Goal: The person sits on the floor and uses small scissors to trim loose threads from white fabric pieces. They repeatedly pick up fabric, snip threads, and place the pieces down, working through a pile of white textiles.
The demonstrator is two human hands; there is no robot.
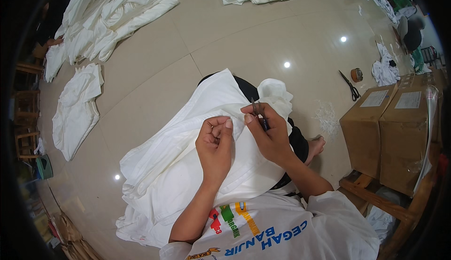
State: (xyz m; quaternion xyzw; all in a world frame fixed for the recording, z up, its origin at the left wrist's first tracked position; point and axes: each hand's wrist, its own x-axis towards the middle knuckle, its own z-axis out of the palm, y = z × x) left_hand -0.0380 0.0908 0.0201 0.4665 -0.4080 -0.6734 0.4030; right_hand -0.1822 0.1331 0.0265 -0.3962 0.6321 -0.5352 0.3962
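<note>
I saw a white cotton garment [188, 166] heaped across the lap of the seated person, and I took that heap as my landmark for everything else. At its upper edge the left hand [215, 145] had its fingers curled together, pinching a fold of the cloth, while the right hand [268, 133] sat just beside it to the right, clamped on a small dark thread snipper [259, 114]. The snipper's long axis ran from the right palm up and slightly left, so its tip stood just above the pinched fold; the right hand was plainly the nearer to that tip, and the cloth lay down and left of the blade. I could not tell whether the blades touched the fabric. A bare foot [315, 146] showed at the heap's right side. Farther right of the heap stood two brown cardboard boxes [390, 133], and beyond them, up and away, black scissors [350, 87] lay near an orange tape roll [356, 74]. Left of the heap lay a folded white cloth stack [75, 109] on the beige tiled floor [155, 86].
</note>
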